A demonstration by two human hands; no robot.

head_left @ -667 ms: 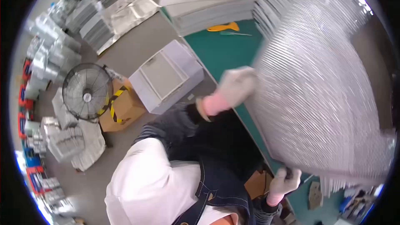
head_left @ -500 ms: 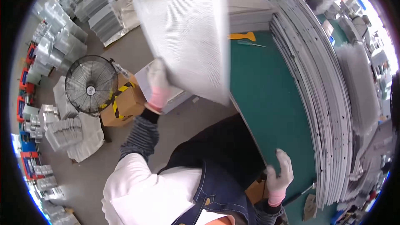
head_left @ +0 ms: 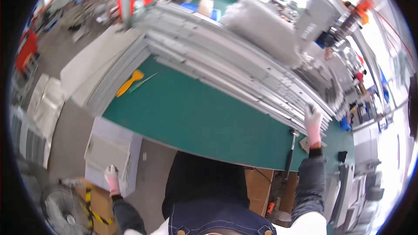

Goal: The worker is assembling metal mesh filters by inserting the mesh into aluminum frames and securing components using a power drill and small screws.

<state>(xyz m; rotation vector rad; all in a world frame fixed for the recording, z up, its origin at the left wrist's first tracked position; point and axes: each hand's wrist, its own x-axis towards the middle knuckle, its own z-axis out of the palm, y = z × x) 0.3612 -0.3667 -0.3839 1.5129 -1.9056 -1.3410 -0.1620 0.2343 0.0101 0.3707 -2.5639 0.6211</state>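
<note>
My right hand [head_left: 312, 124], in a white and pink glove, reaches to the right end of a long stack of grey-white panels [head_left: 226, 61]. Its fingers are spread flat against the stack's near corner. The stack lies along the far side of a green table mat [head_left: 196, 113]. My left hand [head_left: 111, 177], gloved the same way, hangs low at my left. It touches the near edge of a white stack of sheets [head_left: 109, 148] standing on the floor beside the table. Its grip is too small to make out.
A yellow scraper [head_left: 129, 82] and a thin tool lie at the mat's left end. A black-handled hammer [head_left: 291, 154] lies near my right hand. A bubble-wrap roll [head_left: 261, 30] rests behind the panels. A fan [head_left: 65, 211] and a taped cardboard box [head_left: 93, 200] stand at lower left.
The large white sheet my left hand swung leftward is out of that hand, which has dropped to the floor stack. My right hand rose from the table's front edge to the panel stack.
</note>
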